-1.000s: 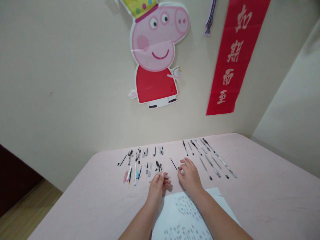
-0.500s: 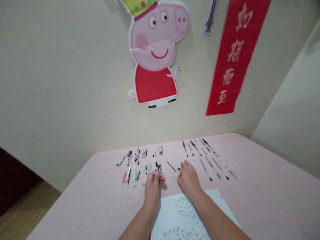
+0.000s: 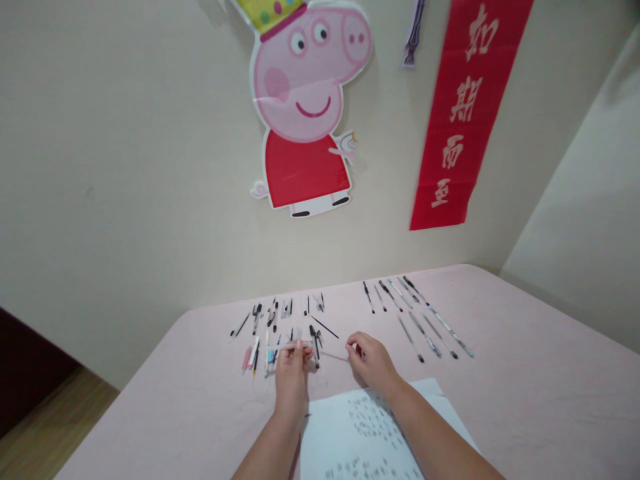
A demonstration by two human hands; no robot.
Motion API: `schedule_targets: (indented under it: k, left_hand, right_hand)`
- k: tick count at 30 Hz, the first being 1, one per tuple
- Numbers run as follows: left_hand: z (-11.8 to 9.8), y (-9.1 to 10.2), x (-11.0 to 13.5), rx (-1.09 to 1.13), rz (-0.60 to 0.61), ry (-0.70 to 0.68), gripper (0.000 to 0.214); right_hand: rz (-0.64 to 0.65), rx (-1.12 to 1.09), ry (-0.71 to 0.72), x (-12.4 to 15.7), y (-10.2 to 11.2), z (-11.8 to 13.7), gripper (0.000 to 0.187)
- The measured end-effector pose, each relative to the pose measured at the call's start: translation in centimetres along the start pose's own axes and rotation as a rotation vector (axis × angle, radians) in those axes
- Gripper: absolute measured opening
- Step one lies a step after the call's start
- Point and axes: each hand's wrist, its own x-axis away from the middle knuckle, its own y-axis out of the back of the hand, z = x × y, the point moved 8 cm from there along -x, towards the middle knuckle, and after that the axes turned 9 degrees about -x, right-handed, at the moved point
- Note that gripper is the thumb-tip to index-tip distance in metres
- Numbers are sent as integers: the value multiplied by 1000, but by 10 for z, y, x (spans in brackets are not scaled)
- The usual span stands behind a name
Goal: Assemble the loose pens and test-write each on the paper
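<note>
My left hand (image 3: 293, 367) pinches a thin, clear, whitish pen barrel (image 3: 286, 347), which lies crosswise over the fingertips and points left. My right hand (image 3: 369, 357) has its fingers pinched on the near end of a slim dark pen refill (image 3: 325, 327). That refill slants up and left, raised off the table, with a thin shadow below it. Just right of my left fingers, a black pen part (image 3: 315, 343) lies on the cloth. The left hand partly covers small pen pieces behind it.
Disassembled pen parts (image 3: 275, 317) lie in small groups at the back left. Several whole pens (image 3: 421, 333) are laid out at the right. A sheet with handwriting (image 3: 360, 440) lies under my forearms on the pink tablecloth (image 3: 525, 373). The wall stands behind the table.
The refill has shifted left and is now lifted in my right hand, which has moved slightly left and closer. My left hand has moved left with the clear barrel.
</note>
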Motion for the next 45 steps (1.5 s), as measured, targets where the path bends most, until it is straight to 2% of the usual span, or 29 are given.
schedule_targets:
  k: [4,12,24,32,36,42,45]
  left_hand:
    - [3,10,-6,39,-58,68,34]
    - [7,15,-7,80,-77,83,31]
    - [2,13,-5,85,-103,73,28]
    - [5,9,-4,-47,-52,41,43]
    - [2,7,-3,-88,-27,-11,46]
    - [6,7,-5,-32,-23,42,47]
    - [6,3,-4,-4,-2,64,48]
  right_hand:
    - [113,-72,-64,5,-11,-6,14]
    - [108,-45,-82,5,-11,-17,14]
    - [147,35,-79,7,-12,-15,15]
    - [151,47,-86,7,-12,-13,15]
    - [115,-31,-82,5,-10,-13,15]
    - [38,-212,-122,3,-6,-19,15]
    - [-9,-374,-200,3,-8,-27,14]
